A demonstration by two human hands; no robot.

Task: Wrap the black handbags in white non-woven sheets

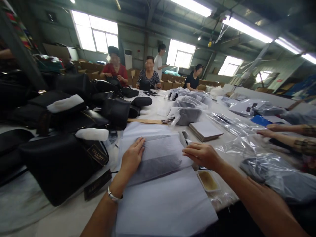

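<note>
"White tissue paper (166, 200), location?"

"Beneath the left hand (132, 156), around something dark. Left fingers flat, close together. Right hand (203, 155): fingers narrow at the paper's right edge; pinch, cannot tell."

"Beyond?"

"Black bag (61, 164) left of the left fingers. Card stack (206, 130) past the right fingertips. Farthest: person in red (115, 70)."

The wearer's two hands (133, 156) (203, 155), one dish (208, 180), one board stack (206, 130) and four people (115, 69) (148, 77) (158, 62) (194, 79) opposite show.

The tissue paper (163, 200) is white, the handbag (59, 164) black, the sponge (208, 180) yellow-brown, and the co-worker's sleeve (306, 144) plaid.
</note>
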